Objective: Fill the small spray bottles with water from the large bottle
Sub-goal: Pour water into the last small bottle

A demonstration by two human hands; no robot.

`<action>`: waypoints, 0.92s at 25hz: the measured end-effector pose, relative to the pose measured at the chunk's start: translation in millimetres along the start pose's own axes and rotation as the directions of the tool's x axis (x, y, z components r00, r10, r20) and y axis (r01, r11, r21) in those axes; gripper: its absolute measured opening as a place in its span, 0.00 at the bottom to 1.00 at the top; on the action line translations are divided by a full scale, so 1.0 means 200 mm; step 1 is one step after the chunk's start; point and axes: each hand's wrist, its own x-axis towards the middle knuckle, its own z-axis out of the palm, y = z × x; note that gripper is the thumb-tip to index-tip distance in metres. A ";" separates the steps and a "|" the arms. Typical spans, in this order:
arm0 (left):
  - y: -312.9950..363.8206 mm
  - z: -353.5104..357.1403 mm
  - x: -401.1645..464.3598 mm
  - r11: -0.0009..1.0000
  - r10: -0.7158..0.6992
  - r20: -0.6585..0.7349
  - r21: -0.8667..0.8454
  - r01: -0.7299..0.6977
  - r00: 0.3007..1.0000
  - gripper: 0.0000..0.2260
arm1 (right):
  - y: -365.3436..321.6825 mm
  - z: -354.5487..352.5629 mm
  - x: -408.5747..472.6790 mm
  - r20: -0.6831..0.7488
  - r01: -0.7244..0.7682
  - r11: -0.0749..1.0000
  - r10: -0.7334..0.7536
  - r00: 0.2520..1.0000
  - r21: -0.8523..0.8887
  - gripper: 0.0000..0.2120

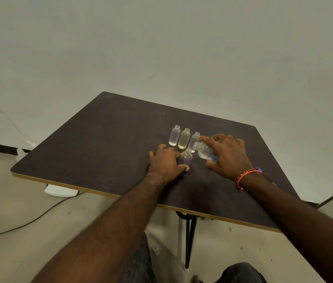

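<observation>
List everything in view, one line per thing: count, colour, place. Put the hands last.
small bottles: four, uncapped; three in a row mid-table (clear, yellowish, clear), one faintly purple nearer, in the left hand.
large bottle: one, clear, tilted with its mouth toward the purple one, in the right hand.
table: one, dark brown, pale edge, black legs.
cables: white along the wall at left, dark across the floor.
white object: one, on the floor under the table's near-left edge.
wristband: orange, right wrist.
left hand: holds the purple bottle.
right hand: grips the large bottle.
</observation>
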 end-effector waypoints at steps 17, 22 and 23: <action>0.01 -0.02 -0.01 1.000 -0.009 0.034 -0.004 0.009 0.999 0.23 | -0.01 -0.03 0.01 0.025 0.035 0.998 -0.033 0.999 -0.054 0.39; 0.01 -0.03 -0.02 1.000 -0.012 0.043 0.010 0.012 0.999 0.25 | -0.01 -0.03 0.01 0.028 0.037 0.997 -0.035 0.999 -0.061 0.39; 0.02 -0.02 -0.02 1.000 -0.014 0.045 0.009 0.014 0.999 0.25 | 0.00 -0.03 0.01 0.031 0.038 0.997 -0.036 0.999 -0.067 0.39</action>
